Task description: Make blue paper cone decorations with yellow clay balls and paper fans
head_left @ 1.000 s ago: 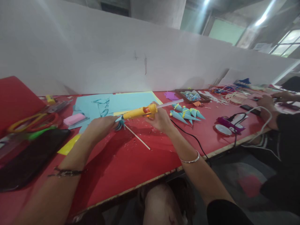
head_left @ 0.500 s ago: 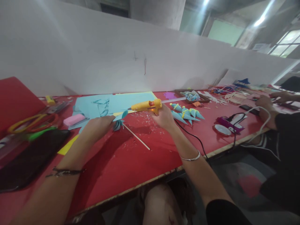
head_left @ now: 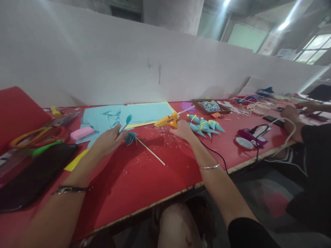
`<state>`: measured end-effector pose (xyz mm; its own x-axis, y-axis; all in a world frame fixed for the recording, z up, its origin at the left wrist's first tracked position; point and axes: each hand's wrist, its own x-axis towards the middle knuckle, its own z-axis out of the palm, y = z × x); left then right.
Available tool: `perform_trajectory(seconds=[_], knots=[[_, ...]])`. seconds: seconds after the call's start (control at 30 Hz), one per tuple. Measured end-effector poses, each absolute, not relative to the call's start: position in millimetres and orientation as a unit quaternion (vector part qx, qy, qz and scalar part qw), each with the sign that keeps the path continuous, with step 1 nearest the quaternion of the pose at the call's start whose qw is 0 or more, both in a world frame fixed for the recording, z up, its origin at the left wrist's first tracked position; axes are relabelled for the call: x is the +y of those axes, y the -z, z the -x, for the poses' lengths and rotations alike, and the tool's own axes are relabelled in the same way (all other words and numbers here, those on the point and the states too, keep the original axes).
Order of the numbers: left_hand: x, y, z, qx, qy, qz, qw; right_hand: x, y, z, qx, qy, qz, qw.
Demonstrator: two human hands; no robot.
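My left hand [head_left: 110,139] pinches a curled blue paper piece [head_left: 128,120] at the left of the middle. Just right of its fingers, a cluster of blue paper petals [head_left: 130,138] lies on the red table [head_left: 155,179], with a thin wooden stick [head_left: 151,152] running from it toward the right. My right hand [head_left: 181,129] is closed round the yellow glue gun [head_left: 165,121], whose nozzle points left and down near clear glue scraps. Blue paper cones with yellow trim [head_left: 204,125] lie to the right of that hand.
Blue sheets [head_left: 144,112] lie at the back. Scissors [head_left: 36,137], a pink object [head_left: 82,132] and a black case [head_left: 38,175] are at left. A tray [head_left: 224,111], purple device [head_left: 252,137] and cables are at right, beside another person's hand [head_left: 291,113].
The glue gun in my right hand has moved right and lower, away from the blue piece. My left hand has tilted that piece upright, apart from the petals.
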<state>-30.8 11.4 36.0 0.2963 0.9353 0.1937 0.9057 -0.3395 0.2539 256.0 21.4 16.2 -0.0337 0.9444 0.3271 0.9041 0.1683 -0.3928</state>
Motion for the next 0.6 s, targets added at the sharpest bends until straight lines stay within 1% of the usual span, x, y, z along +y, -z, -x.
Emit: perform_trajectory(seconds=[0.17,0.33,0.6], knots=[[8.6,-37.1,35.4,0.568,-0.150,-0.807,0.066,28.9,-3.1,-263.7,-0.740,-0.091,0.615,0.257],[7.0,-39.6,40.2,0.569,-0.147,-0.807,0.061,31.4,1.5,-267.9,-0.740,-0.138,0.599,0.274],[-9.2,-51.0,44.6,0.590,-0.120,-0.797,0.048,31.2,0.3,-263.0,-0.729,-0.141,0.584,0.328]])
